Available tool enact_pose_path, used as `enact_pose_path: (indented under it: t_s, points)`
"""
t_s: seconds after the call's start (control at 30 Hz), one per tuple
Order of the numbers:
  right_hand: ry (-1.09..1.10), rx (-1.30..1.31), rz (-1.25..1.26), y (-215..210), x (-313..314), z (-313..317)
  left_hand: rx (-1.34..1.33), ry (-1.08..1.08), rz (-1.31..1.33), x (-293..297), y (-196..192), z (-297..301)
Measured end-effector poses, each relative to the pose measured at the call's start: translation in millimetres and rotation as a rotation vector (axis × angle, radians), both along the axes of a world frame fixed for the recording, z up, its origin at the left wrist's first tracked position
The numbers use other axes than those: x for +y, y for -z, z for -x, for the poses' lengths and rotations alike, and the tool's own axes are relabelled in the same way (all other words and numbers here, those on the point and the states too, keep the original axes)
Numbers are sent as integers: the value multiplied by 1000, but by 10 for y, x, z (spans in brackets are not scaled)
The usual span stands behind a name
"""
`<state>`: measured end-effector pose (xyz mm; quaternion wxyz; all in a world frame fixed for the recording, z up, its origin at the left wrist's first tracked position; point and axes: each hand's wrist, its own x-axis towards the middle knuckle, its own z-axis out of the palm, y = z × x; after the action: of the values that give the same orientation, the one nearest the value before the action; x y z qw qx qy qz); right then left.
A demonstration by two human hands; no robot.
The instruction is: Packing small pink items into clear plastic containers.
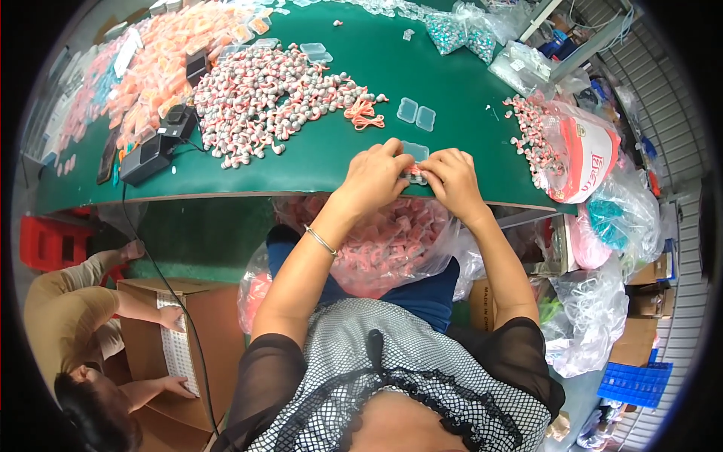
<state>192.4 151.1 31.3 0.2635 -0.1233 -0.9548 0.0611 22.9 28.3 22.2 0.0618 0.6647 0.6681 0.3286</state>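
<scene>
At the table's near edge, a small clear plastic case point(416, 151) lies with its lid folded back away from me. Pink and grey pieces point(414, 172) show in its near half, between my fingers. My left hand point(376, 175) grips the case from the left, fingers bent and closed. From the other side my right hand point(453, 181) closes on it, thumb and fingers bunched at the pieces. My fingers partly hide the case and what lies in it. Just beyond is another open, clear case point(416, 114), and left of that lie some pink cords point(364, 113).
A big heap of pink and grey knobbed pieces point(256, 102) covers the green table point(324, 154) at left. Behind it are orange-filled cases point(162, 64) and black boxes point(147, 158). A spilling bag point(584, 151) lies right. At lower left, a person point(68, 316) handles a carton point(218, 331).
</scene>
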Motion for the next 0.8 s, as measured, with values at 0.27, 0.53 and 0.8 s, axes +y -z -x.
enact_pose_path:
  t_s: [0.27, 0.53, 0.8]
  points:
    - [133, 109, -11, 171, -166, -11, 28, -29, -20, -7, 58, -28]
    - [244, -96, 299, 51, -10, 65, 43, -42, -13, -29, 33, -36]
    - [249, -166, 184, 8, 227, 252, 43, -51, -26, -26, 51, -52]
